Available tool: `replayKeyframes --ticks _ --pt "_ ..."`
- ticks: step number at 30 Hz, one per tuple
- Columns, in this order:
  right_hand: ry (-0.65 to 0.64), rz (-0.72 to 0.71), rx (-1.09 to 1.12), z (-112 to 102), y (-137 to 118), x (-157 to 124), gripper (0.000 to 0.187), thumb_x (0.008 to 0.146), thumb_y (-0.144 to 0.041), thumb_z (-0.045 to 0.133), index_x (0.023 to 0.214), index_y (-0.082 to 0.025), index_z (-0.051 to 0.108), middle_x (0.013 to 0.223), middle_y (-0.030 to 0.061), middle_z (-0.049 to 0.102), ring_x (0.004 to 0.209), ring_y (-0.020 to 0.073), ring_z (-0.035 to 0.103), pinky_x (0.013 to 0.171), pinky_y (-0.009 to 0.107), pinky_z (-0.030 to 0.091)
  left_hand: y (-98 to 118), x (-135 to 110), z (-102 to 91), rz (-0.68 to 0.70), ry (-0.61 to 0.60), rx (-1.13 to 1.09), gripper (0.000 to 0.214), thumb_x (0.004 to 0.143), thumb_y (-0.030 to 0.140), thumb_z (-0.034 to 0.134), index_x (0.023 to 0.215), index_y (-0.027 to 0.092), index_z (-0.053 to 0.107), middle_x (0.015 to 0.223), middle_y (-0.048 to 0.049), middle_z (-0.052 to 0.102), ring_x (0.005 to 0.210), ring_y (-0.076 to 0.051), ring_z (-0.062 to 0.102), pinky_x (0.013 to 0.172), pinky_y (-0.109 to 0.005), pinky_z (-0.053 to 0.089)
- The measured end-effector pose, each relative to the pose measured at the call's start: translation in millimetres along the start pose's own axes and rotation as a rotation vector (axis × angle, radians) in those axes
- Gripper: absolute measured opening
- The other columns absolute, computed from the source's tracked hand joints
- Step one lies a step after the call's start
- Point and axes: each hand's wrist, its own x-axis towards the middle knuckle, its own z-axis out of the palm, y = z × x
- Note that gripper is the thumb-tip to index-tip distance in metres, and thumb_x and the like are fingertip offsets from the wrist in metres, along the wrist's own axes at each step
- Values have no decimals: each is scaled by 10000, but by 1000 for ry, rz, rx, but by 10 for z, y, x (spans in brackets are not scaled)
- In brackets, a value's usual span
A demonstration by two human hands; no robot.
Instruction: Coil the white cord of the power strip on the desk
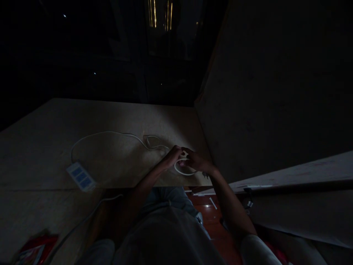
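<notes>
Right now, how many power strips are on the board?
1. The power strip lies at the board's left front edge, its white cable running to the left hand and right hand. Dark corners may hide others.

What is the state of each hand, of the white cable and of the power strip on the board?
left hand: fingers closed on the white cable, at its loop.
right hand: fingers closed on the same loop.
white cable: one end coiled into a small loop, the rest slack across the wooden board.
power strip: lying flat near the board's edge; too dark to tell whether it is on.
</notes>
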Motion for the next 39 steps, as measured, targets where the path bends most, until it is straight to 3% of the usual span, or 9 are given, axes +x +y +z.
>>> replayKeyframes --ticks 3,6,10,14,18,22,27,33,39 --pt "-44 40 -219 -86 -96 -20 239 775 -385 739 855 -160 729 718 36 695 631 158 588 611 256 406 -127 -36 -110 52 16 60 278 811 284 517 1051 176 608 1068 -63 661 1015 -216 618 862 -322 497" --pt "-40 82 -322 -182 -243 -107 375 864 -505 602 749 -154 668 700 32 633 648 149 547 597 258 366 -230 -104 -288 271 70 291 475 806 204 471 1277 181 524 1314 -98 593 1252 -247 533 1076 -427 414" --pt "-38 106 -149 -290 -413 -267 463 833 -618 584 726 -168 601 613 -34 464 567 101 399 529 238 295 -274 -155 -448 574 81 814 716 728 100 535 1433 141 420 1535 -155 401 1471 -292 287 1207 -494 236" --pt "-79 173 84 -403 -491 -369 499 779 -666 638 733 -172 579 556 -73 358 494 72 278 463 222 210 -235 -94 -410 627 147 1155 781 783 121 588 1515 118 319 1613 -203 263 1521 -324 159 1211 -558 158" --pt "-105 189 268 -494 -498 -412 513 742 -671 683 742 -166 597 475 -95 327 428 60 230 422 218 177 -142 62 -353 674 250 1213 701 844 198 623 1497 148 375 1583 -190 343 1516 -332 183 1197 -591 142" --pt "-77 166 480 -506 -484 -431 460 720 -598 750 722 -160 611 448 -100 323 394 46 207 393 209 185 -62 254 -344 789 164 1063 406 877 221 620 1283 225 613 1392 -150 592 1437 -306 385 1195 -589 170" --pt "193 52 788 -598 -441 -370 303 787 -448 753 786 -171 631 480 -123 274 380 30 148 356 172 212 -75 315 -282 810 -80 637 160 887 228 583 957 235 726 1107 -99 741 1194 -253 628 1133 -499 359" --pt "430 60 1074 -714 -186 -218 231 963 -313 555 781 -176 591 491 -124 267 356 37 121 323 139 239 -93 184 -108 440 105 112 399 915 528 519 800 189 695 755 -66 724 806 -209 701 836 -348 527" --pt "637 -27 1214 -294 70 -62 285 1006 -348 495 776 -190 555 472 -128 262 345 48 180 339 143 254 -126 243 129 92 142 -508 485 701 613 741 838 161 632 558 33 576 492 -139 592 568 -290 511"
